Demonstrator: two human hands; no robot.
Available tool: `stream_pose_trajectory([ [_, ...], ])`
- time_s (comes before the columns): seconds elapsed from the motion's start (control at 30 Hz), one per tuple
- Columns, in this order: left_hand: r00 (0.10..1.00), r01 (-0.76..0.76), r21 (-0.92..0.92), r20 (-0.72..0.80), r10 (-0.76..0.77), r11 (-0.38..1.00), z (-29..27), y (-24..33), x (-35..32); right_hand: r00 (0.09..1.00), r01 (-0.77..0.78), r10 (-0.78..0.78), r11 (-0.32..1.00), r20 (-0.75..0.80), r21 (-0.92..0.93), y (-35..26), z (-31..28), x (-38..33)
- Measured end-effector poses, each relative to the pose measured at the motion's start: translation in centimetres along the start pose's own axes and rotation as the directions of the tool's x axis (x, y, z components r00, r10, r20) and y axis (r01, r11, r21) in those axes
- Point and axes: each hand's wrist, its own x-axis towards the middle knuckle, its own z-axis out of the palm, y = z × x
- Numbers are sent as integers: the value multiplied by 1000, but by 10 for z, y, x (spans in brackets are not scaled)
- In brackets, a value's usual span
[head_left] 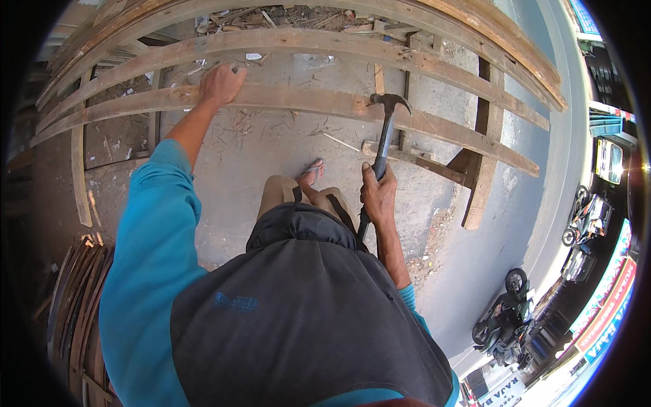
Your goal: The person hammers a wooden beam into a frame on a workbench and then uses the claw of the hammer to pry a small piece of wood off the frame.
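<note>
Assembly looks partway done: long planks (pixel 305 41) already span the crosspieces (pixel 487 178), but whether the nearest plank (pixel 298 100), arching from 9 to 3 o'clock, is fixed or still needs nailing cannot be told. At 11 o'clock the left hand (pixel 220 83) rests on it, fingers curled, hold unclear; the right hand's (pixel 380 195) fingers wrap the hammer (pixel 384 139), head at 1 o'clock.

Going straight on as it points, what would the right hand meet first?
Probably the nearest long wooden plank, with the held claw hammer leading; depth is unclear, and the short board may lie lower.
</note>
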Motion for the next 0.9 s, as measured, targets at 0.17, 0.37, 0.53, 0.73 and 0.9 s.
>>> stream_pose_trajectory([
  [0.17, 1000, 5, 6, 30, -5, 1000, 2, -2, 7, 880, 370, -262, 901, -397, 225, -100, -22, -23],
  [0.37, 999, 20, -20, -48, -21, 1000, 16, -7, -2, 454, 854, -621, 507, -639, 114, -108, -32, 4],
  [0.53, 998, 35, -39, 44, -34, 999, 5, 3, 12, 997, 74, -68, 988, 46, -135, 46, 24, 19],
  [0.73, 998, 45, -57, -48, -47, 997, 9, -6, 2, 999, -45, 48, 989, -19, 141, -10, -11, 2],
  [0.9, 997, 71, -25, -31, -71, 997, 18, -6, 2, 971, -7, 148, 805, -188, 593, -12, -56, 35],
])
